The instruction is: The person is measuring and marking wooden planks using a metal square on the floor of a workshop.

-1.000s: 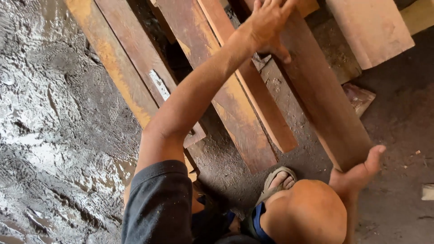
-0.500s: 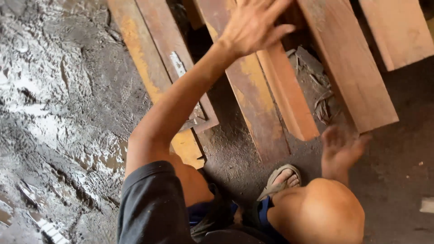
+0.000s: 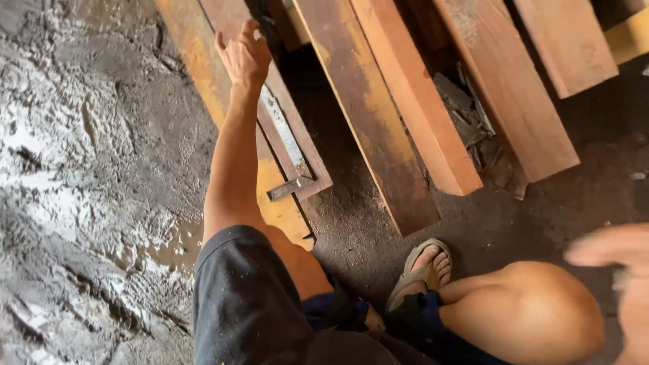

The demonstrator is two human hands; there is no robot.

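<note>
Wooden planks lie side by side on the dark dirt floor [image 3: 581, 196]. Left hand [image 3: 245, 55] reaches far forward, fingers loosely curled and resting on the upper end of a narrow reddish plank [image 3: 297, 152]; whether they grip it I cannot tell. A metal square [image 3: 287, 152] lies flat along that plank, below the hand. Right hand [image 3: 618, 260] is blurred at the right edge, fingers spread open, holding nothing. A sandalled foot [image 3: 426, 265] sits near the plank ends.
</note>
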